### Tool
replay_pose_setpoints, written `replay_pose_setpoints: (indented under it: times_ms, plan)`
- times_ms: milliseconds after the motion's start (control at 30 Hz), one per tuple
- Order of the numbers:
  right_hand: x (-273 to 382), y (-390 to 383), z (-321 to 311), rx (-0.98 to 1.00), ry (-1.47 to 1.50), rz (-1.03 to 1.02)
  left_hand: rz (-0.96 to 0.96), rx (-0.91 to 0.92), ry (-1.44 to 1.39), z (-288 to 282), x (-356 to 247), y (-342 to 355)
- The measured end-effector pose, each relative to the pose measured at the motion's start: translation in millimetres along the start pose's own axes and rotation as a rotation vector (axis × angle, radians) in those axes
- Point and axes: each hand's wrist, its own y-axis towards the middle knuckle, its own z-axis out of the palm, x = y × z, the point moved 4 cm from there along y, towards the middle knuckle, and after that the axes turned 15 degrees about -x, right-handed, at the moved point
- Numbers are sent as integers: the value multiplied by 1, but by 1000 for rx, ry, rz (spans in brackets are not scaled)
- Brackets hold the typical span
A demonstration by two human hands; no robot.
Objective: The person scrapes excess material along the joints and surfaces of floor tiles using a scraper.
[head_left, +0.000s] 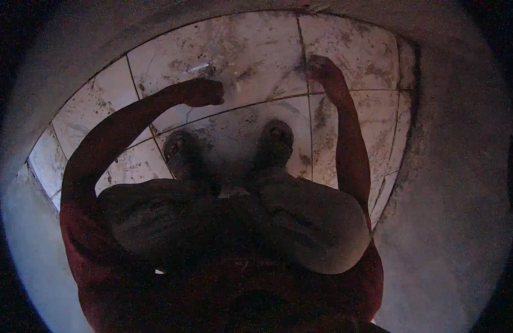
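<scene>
My left hand (pixel 203 93) is closed in a fist just above the dirty tiled floor (pixel 256 41). Whatever its fingers may hold is hidden in the dark. Beyond its knuckles a small thin whitish streak or strip (pixel 198 68) shows on a tile; its kind is too dim to tell. Farther to the right, my right hand (pixel 324 69) is low over the floor beside a dark joint between tiles. Its fingers curl inward, and anything in them cannot be made out.
My bent knees (pixel 323 227) and feet (pixel 276 136) are between my arms. Brown dirt marks the pale tiles. Plain walls (pixel 450 139) enclose the floor at the far side and right, with a dark grimy edge (pixel 416 83) along the right wall. The light is poor.
</scene>
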Motion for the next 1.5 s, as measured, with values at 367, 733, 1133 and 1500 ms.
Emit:
replay_pose_setpoints:
  times_ms: [367, 733, 1133, 1500]
  plan:
    - [-50, 23, 10, 227, -489, -241, 62, 52, 171, -11, -17, -18]
    - [-30, 6, 32, 189, 81, -118, 59, -47, 76, 0, -13, -9]
    - [20, -6, 63, 197, -256, -227, 50, 38, 151, 7, 5, -17]
    - [20, -23, 109, 389, -452, -392, -195, 117, 127, 3, 6, -19]
